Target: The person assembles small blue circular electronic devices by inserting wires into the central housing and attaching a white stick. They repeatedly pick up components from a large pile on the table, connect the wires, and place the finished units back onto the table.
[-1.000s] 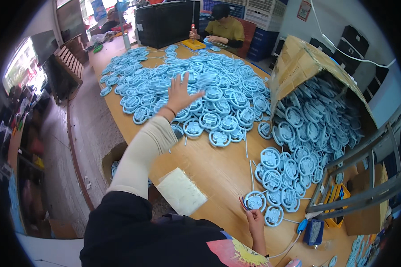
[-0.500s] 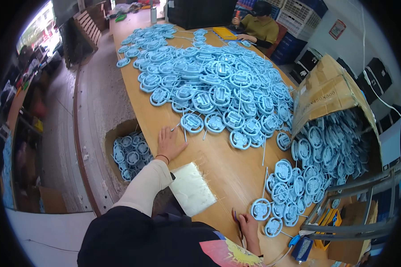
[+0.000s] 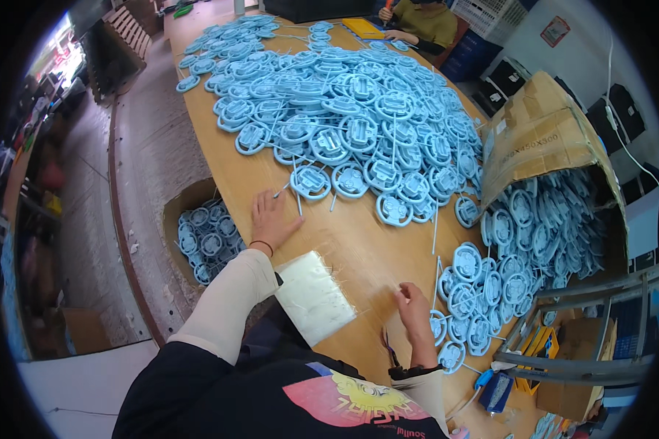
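My left hand (image 3: 273, 219) lies flat on the wooden table (image 3: 344, 230), fingers spread. A thin light-blue stick beside its fingertips leads toward the nearest toy-steering-wheel-like plastic part (image 3: 310, 182). My right hand (image 3: 413, 311) is over the table to the right, fingers loosely bent, with nothing visible in them. Just below it, a dark, slim-handled tool (image 3: 389, 347) rests on the table; its kind is hard to make out. Right of this hand sits a small cluster of the same light-blue parts (image 3: 461, 301). A pale square pad (image 3: 316, 298) lies between my hands.
A large heap of light-blue parts (image 3: 359, 132) covers the far table. A tipped cardboard box (image 3: 542, 139) spills more at right. An open box (image 3: 172, 212) of parts stands below the left edge. Metal rails (image 3: 586, 362) are at lower right; another person (image 3: 428, 25) sits beyond.
My right hand has moved forward, away from the dark tool, which stays on the table. My left hand remains flat in about the same place. The whole view has shifted slightly.
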`<action>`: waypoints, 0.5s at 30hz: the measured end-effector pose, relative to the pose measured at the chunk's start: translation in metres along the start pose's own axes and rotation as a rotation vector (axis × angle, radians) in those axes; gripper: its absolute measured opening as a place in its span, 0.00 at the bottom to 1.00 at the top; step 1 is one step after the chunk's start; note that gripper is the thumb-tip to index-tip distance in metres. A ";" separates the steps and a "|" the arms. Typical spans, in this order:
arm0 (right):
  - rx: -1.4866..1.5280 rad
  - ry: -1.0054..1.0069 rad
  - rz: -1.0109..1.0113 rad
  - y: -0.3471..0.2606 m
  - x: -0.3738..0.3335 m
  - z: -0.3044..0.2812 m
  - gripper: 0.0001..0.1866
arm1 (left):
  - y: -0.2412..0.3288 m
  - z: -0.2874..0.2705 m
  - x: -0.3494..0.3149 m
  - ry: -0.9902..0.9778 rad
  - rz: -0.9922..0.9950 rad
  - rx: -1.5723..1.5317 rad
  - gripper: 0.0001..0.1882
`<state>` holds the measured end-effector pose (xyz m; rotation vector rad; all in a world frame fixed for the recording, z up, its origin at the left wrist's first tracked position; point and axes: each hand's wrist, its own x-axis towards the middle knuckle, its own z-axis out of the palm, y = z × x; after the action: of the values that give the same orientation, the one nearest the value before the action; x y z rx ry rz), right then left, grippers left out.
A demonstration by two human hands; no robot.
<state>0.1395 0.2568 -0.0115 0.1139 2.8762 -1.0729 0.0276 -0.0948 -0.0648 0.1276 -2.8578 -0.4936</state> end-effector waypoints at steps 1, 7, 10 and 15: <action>-0.007 0.014 -0.004 0.004 0.003 0.002 0.15 | 0.000 0.000 -0.001 0.000 -0.007 0.005 0.40; -0.179 -0.083 -0.013 0.015 0.008 0.010 0.19 | -0.002 0.005 -0.003 0.005 -0.020 0.009 0.40; -0.206 -0.088 -0.022 0.017 0.016 0.014 0.23 | 0.000 0.002 -0.002 -0.011 -0.023 0.025 0.41; 0.058 0.100 0.048 0.010 0.033 0.013 0.37 | -0.003 -0.001 0.001 -0.019 -0.023 -0.048 0.42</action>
<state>0.1084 0.2573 -0.0303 0.2456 2.9136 -1.1749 0.0270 -0.0978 -0.0651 0.1477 -2.8632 -0.5704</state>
